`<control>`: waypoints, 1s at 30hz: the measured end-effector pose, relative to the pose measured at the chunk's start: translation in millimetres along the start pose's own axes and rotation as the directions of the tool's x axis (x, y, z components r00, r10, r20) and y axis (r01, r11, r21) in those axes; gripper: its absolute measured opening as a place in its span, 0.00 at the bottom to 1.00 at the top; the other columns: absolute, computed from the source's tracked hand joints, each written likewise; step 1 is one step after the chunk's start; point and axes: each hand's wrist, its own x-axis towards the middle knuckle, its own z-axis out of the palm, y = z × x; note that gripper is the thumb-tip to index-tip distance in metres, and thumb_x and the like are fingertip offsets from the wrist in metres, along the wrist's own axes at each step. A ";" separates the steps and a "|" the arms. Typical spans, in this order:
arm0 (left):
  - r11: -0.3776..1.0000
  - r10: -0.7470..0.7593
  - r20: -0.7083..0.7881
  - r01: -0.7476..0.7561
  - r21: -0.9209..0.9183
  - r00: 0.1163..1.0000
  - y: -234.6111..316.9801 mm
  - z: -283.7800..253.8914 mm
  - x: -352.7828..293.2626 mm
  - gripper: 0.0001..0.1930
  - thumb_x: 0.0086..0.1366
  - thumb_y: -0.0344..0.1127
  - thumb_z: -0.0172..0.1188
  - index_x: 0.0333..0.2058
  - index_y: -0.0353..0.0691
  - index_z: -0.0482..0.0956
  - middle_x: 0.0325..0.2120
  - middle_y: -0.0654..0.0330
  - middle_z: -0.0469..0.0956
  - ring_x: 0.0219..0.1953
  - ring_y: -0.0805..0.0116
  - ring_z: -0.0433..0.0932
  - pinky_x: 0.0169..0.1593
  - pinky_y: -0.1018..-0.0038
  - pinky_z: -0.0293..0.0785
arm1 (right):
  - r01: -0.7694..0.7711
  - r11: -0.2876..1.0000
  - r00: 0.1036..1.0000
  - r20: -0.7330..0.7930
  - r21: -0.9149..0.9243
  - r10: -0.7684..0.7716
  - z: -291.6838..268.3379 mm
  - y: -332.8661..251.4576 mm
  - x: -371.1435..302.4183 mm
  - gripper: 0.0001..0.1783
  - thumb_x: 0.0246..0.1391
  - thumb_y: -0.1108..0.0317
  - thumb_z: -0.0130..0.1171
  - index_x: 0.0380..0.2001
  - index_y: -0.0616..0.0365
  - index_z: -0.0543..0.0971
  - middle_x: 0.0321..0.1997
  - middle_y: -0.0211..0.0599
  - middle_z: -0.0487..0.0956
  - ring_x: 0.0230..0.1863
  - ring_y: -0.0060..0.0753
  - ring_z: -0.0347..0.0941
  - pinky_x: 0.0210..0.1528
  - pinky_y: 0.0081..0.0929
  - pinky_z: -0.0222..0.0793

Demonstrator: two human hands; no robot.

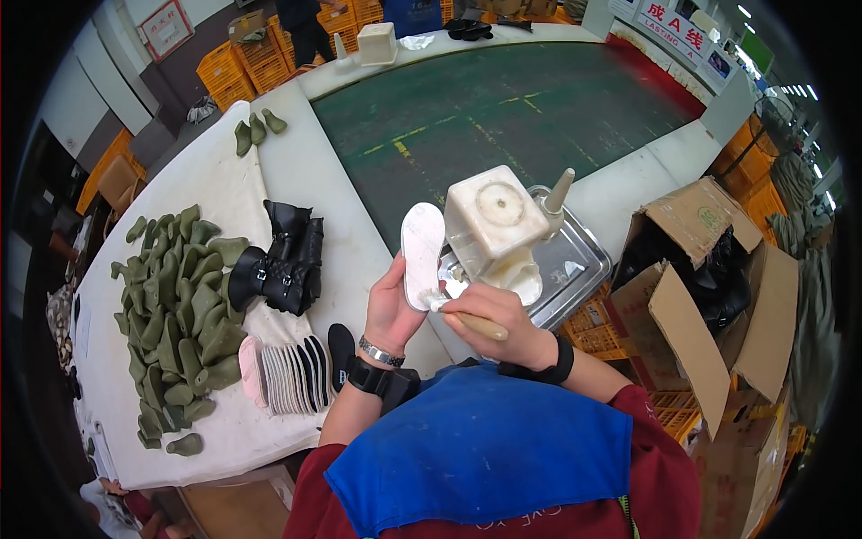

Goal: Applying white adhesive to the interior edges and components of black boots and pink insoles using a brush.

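- Blue apron cloth (485, 449) over red sleeves fills the lower edge, nearest the camera; both forearms rise from it, each with a black wrist strap, the left also with a metal watch band
- left hand (388, 305) grasps a pale oval insole (422, 251) by its lower end, thumb on the near face, holding it upright just above the palm
- right hand (494, 319) is clenched around the wooden handle of a brush (467, 319); the brush tip touches the lower edge of the insole, just right of the left thumb
- just behind the hands stands a cream-coloured box-shaped glue pot (494, 220) with a round mark on top, on a shiny metal tray (575, 269); a cone-tipped nozzle bottle stands at the tray's far rim
- left of the left forearm lies a fanned row of insoles (292, 373), white to black, on a white cloth-covered table (224, 180)
- beyond them lies a pair of black boots (283, 260); farther left is a heap of olive-green shaped pieces (171, 314)
- dark green conveyor belt (503, 108) runs away behind the pot
- at right are open brown cardboard boxes (700, 305), flaps raised, dark contents inside; one flap bears a small green round mark
- orange plastic crates (242, 67) are stacked at upper left; a red-bordered white notice (166, 27) hangs on the wall there; at upper right hangs a white sign (673, 27) with red characters
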 end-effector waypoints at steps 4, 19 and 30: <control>1.000 -0.017 -0.058 0.018 0.015 0.998 -1.4 10.2 0.2 0.20 0.67 0.39 0.38 0.56 0.43 0.59 0.50 0.55 0.67 0.49 0.60 0.69 0.48 0.58 0.69 | 0.028 1.000 0.999 0.019 0.004 -0.028 -6.4 4.7 1.3 0.05 0.43 0.74 0.61 0.27 0.59 0.76 0.21 0.36 0.71 0.21 0.37 0.68 0.22 0.27 0.63; 0.992 -0.099 -0.059 0.103 0.077 0.993 -0.5 16.1 -10.1 0.22 0.67 0.39 0.39 0.58 0.42 0.56 0.55 0.53 0.62 0.55 0.55 0.64 0.54 0.53 0.64 | -0.308 0.905 0.920 -0.150 0.293 0.361 -19.1 50.0 24.9 0.06 0.50 0.71 0.57 0.25 0.64 0.77 0.25 0.32 0.79 0.27 0.19 0.73 0.30 0.17 0.68; 0.995 -0.095 -0.118 0.096 0.002 0.989 9.4 -13.3 -3.7 0.21 0.66 0.37 0.38 0.55 0.36 0.60 0.52 0.51 0.66 0.53 0.55 0.66 0.54 0.58 0.65 | -0.463 0.859 0.739 -0.439 0.220 0.511 -66.9 94.0 37.3 0.11 0.50 0.66 0.57 0.26 0.66 0.79 0.17 0.29 0.74 0.21 0.16 0.68 0.23 0.17 0.61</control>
